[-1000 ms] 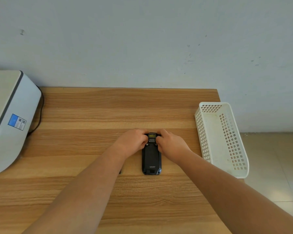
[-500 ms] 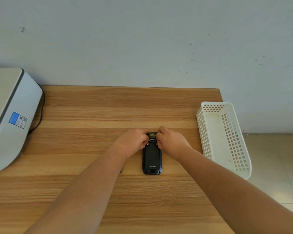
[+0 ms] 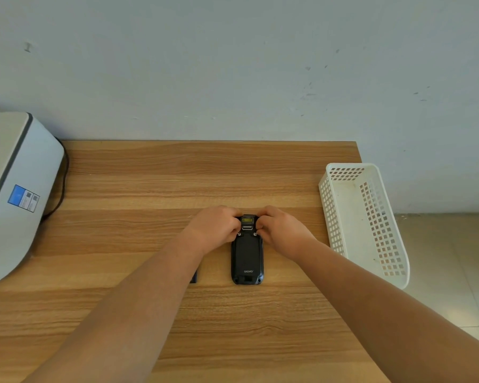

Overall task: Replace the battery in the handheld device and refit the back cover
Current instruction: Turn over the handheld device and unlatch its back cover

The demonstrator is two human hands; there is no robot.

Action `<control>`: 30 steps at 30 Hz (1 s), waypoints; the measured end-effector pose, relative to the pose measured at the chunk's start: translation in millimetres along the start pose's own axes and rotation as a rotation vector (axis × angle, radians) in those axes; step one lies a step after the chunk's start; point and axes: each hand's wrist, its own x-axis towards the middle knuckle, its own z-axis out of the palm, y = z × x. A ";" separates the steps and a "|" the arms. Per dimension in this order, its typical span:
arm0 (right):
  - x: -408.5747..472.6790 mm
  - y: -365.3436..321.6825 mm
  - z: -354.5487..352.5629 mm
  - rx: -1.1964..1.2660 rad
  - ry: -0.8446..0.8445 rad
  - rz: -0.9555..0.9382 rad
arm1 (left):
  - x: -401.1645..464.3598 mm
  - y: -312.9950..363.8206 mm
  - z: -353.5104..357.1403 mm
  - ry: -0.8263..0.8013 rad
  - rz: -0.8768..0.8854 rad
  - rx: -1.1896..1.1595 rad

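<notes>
At the middle of the wooden bench [image 3: 150, 172], the handheld device [image 3: 247, 252] lies face down, its long axis running away from the person, with the back cover [image 3: 246, 255] seated on its body. Both hands meet at its far end: the left hand [image 3: 213, 228] is curled against the left top corner and the right hand [image 3: 281, 230] against the right one, the fingers of each closed onto the device's edges and pressing near the two small screws or latches there.

As a judgement, the task is either at its start, with the cover about to be released, or near its close, with the cover being pressed home; the pictures do not settle which. A small dark object [image 3: 194, 277], mostly hidden behind the left forearm, lies on the bench just left of the device; it may be a battery, but too little shows to be sure. No open battery bay can be seen.

Light brown and wood-grained, the bench stands against a plain pale wall [image 3: 233, 64] with a few scuffs. A grey-white machine [image 3: 14, 189] with a blue label sits at the left edge, a dark cable [image 3: 62, 186] trailing behind it. A white perforated plastic basket [image 3: 382, 244], apparently empty, overhangs the right edge, above a tiled floor [image 3: 448, 272].
</notes>
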 end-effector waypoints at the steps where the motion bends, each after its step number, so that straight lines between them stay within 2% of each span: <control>1: -0.1 -0.4 0.0 -0.003 -0.005 0.004 | 0.2 0.4 -0.7 -0.012 0.006 0.010; 10: -3.6 -2.1 6.0 -0.018 0.059 -0.048 | 1.1 -1.3 -0.9 -0.005 0.028 0.040; 20: -8.0 -2.9 13.4 0.023 0.132 -0.034 | -9.2 -7.9 -2.8 0.005 -0.034 -0.203; 30: -7.4 -2.9 14.0 0.040 0.118 -0.018 | -3.7 -4.7 1.3 0.017 0.010 -0.133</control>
